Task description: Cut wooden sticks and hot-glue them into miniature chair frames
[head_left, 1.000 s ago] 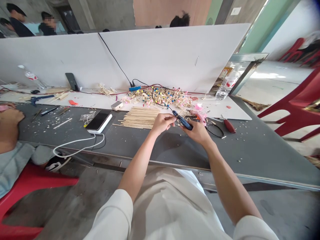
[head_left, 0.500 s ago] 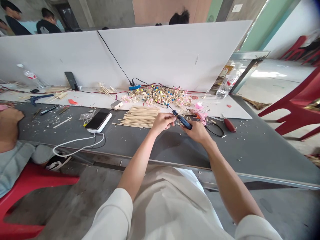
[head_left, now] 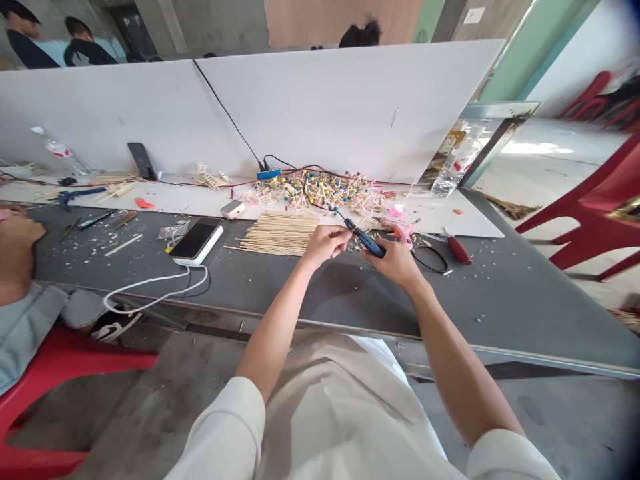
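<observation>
My right hand point(head_left: 396, 261) is closed round a slim dark blue tool point(head_left: 369, 243), which slants up and left over the grey table; its exact kind is unclear. My left hand point(head_left: 326, 244) is pinched close to the tool's far end, and whatever lies between its fingertips is too small to make out. Thin wooden sticks point(head_left: 275, 233) lie in a flat bundle just left of that hand. Behind both hands spreads a heap of short sticks joined with coloured balls point(head_left: 330, 190). A pink glue gun point(head_left: 404, 233) rests beside my right hand.
A red-handled tool point(head_left: 459, 251) and a black cable loop point(head_left: 437, 260) lie right. A phone on a white block point(head_left: 197, 241) with a white cable is left. A water bottle point(head_left: 457, 167) stands by the white board point(head_left: 320, 113). Another person's arm point(head_left: 17, 250) rests at far left.
Both hands and the blue tool stay almost in place. The view has shifted very slightly; a person in the background has moved a little left.
</observation>
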The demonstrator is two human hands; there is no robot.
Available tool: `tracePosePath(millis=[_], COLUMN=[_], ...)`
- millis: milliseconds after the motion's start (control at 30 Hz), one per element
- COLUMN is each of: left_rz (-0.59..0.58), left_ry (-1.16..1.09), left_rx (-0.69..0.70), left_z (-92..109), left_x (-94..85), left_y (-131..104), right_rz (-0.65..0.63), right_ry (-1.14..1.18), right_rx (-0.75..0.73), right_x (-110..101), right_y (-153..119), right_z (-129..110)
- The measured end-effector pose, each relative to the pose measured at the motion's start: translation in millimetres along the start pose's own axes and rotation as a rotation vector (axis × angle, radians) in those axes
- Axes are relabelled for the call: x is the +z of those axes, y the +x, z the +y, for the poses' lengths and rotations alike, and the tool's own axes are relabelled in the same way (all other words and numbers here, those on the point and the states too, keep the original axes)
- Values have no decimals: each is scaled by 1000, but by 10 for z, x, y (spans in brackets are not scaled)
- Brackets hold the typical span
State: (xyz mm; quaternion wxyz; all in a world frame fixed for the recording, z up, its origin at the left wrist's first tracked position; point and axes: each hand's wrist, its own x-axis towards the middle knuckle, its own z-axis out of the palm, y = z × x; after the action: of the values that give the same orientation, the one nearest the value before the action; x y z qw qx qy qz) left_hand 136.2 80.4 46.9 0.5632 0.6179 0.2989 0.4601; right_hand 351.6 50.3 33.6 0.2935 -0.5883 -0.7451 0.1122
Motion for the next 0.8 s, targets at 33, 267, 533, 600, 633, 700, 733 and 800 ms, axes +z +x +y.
tracePosePath(millis=[33, 267, 533, 600, 633, 700, 733, 800], left_rz=[-9, -20, 99, 111, 113, 116, 118, 122], left_ry=[-14, -60, -28, -38, -40, -37, -35, -31], left_rx=[-2, -36, 8, 15, 16, 16, 15, 12], left_z=[-1, -2, 4, 5, 5, 7, 7, 7], left_x=[-3, 10, 34, 37, 39, 42, 43, 44], left_y=[-2, 5, 21, 22, 22, 22, 22, 22], right_rz=[16, 39, 38, 39, 36, 26, 23, 17], right_ry=[6, 96, 119, 122, 127, 135, 136, 135], right_rx=[-1, -11, -17, -5, 2, 17, 24, 29], right_x=[0, -2, -8, -15, -18, -22, -23, -25], right_y=[-2, -4, -6, -12, -14, -18, -19, -19], right_z=[-1, -35, -43, -49, -52, -55, -56, -55])
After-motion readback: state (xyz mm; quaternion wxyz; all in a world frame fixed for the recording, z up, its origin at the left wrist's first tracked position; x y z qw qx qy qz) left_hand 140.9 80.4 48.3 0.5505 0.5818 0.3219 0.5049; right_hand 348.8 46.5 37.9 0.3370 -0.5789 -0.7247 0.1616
